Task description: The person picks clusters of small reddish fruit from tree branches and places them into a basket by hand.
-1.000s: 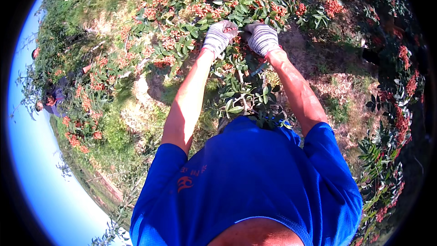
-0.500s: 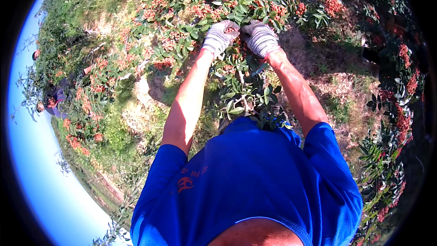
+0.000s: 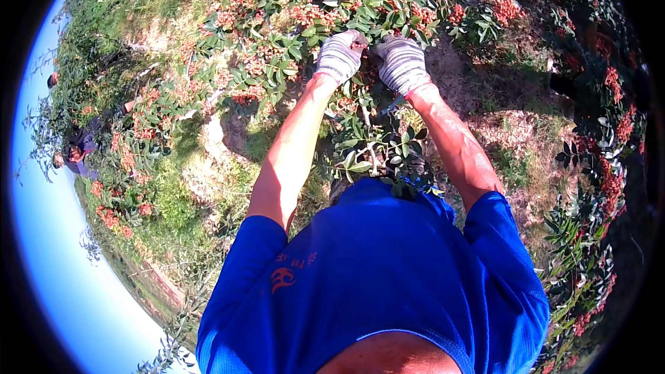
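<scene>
Both my hands wear white gloves with dark stripes and are close together at a shrub bearing clusters of small red berries [image 3: 307,15] among green leaves. My left hand [image 3: 341,55] is closed, with some red berries showing at its curled fingers. Just to its right, my right hand [image 3: 402,64] is closed too, its back toward me. Its fingertips are hidden against the foliage, so what they hold cannot be made out. Leafy twigs [image 3: 365,156] rise below the hands, in front of my blue shirt.
More berry-laden branches hang at the right [image 3: 613,183] and at the left [image 3: 128,156]. A pale bare branch [image 3: 201,108] sticks out left of my left forearm. At the far left another person [image 3: 80,149] is among the bushes. Dry grass and soil lie beneath.
My left hand has turned and its fingers have curled in, hiding most of the berries that showed in it. My right hand has shifted slightly right and down, drawing a little apart from the left.
</scene>
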A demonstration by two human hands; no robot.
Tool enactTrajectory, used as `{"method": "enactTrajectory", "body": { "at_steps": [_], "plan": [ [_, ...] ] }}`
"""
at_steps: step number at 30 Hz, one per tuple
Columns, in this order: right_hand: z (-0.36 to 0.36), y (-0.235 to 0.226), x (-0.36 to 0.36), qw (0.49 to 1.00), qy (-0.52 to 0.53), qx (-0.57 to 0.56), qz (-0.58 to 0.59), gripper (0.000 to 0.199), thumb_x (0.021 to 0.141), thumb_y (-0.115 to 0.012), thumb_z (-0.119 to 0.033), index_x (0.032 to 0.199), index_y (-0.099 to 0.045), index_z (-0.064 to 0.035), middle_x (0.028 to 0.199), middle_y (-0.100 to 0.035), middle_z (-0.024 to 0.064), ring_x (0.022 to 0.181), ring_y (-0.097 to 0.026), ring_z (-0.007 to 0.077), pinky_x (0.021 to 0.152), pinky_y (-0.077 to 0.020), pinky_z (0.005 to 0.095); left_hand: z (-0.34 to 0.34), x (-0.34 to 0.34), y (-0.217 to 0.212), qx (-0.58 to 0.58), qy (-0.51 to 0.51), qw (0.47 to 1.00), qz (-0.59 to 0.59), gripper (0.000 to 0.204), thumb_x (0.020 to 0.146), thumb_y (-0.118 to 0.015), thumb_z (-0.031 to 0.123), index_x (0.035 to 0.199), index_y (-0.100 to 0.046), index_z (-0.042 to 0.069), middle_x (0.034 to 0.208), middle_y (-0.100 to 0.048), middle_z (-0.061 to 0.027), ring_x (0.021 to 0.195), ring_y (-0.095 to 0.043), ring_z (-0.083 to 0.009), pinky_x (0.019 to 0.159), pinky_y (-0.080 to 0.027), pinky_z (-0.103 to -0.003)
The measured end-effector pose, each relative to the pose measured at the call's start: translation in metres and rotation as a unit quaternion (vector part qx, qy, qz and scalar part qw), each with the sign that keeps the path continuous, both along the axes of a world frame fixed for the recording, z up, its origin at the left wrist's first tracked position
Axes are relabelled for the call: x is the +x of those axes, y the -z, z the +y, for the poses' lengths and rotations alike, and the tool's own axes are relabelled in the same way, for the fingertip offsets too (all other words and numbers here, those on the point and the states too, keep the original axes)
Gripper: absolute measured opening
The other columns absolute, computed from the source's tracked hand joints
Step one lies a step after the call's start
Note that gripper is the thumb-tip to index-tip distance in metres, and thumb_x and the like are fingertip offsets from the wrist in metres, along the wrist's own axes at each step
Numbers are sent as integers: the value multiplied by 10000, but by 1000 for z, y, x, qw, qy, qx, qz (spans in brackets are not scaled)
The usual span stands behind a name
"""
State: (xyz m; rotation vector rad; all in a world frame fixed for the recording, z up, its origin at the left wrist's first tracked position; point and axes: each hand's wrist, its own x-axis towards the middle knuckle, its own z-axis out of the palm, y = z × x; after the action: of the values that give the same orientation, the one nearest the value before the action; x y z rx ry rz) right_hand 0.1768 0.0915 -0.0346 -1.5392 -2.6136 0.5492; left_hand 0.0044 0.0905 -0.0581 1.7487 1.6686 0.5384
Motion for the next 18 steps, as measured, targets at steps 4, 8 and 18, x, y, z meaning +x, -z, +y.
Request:
{"method": "enactTrajectory", "body": {
  "at_steps": [4, 8, 18],
  "plan": [
    [-6, 5, -1, 999, 14, -26, -22, 306, 688, -637, -130, 983, -719, -130, 948, -674, 141, 928, -664, 338, 806, -530, 443, 0, 7, -4, -28, 25, 996, 84, 264, 781, -590, 12, 998, -699, 118, 910, -701, -175, 859, -684, -331, 763, -533, -385],
    [-11, 5, -1, 1000, 14, -10, 0, 285, 705, -649, -157, 981, -720, -143, 938, -670, 139, 913, -658, 340, 795, -524, 445, 2, 10, -11, -66, 9, 989, 129, 238, 772, -637, 69, 994, -702, 127, 908, -703, -163, 860, -681, -326, 768, -527, -394],
    [-46, -5, 37, 976, 148, 4, 162, 156, 745, -742, -208, 883, -751, -135, 845, -649, 151, 831, -630, 349, 741, -509, 441, -5, 0, 4, -41, -6, 997, -70, 191, 771, -700, 11, 944, -724, 89, 809, -712, -71, 701, -634, -146, 669, -502, -292]
  ]
}}
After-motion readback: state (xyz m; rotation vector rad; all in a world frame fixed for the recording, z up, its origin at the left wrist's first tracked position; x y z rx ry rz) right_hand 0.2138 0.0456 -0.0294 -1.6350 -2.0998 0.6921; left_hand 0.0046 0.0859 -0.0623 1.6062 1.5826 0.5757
